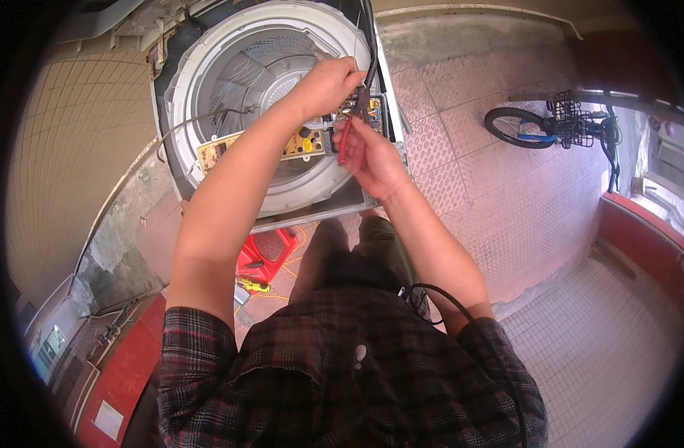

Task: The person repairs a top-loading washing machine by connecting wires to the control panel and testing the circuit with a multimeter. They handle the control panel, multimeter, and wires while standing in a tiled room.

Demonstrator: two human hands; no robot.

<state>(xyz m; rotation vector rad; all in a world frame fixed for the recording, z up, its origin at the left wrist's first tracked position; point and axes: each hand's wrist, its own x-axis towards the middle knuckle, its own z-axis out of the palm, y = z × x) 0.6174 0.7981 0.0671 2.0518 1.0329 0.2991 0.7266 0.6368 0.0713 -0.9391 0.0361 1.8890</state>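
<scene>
An opened top-load washing machine [207, 52] stands before me, its round tub and drum showing. My right hand [378, 160] is closed round the red handles of a pair of pliers [344, 149]. Their dark jaws point away from me, over wiring at the machine's right side. Just beyond, my left hand [328, 88] is closed, thumb and fingers pinched near the plier jaws at what looks like a thin wire; its exact grip is hidden. Under my left forearm a circuit board [303, 144] lies across the tub. Another bank of electronics [373, 108] sits beside the pliers.
A black cable [369, 37] runs down the machine's far right. Below the machine, a red plastic stool [271, 250] stands near a yellow tool [254, 286] and an orange cord. A bicycle [551, 127] is on the tiled floor to the right.
</scene>
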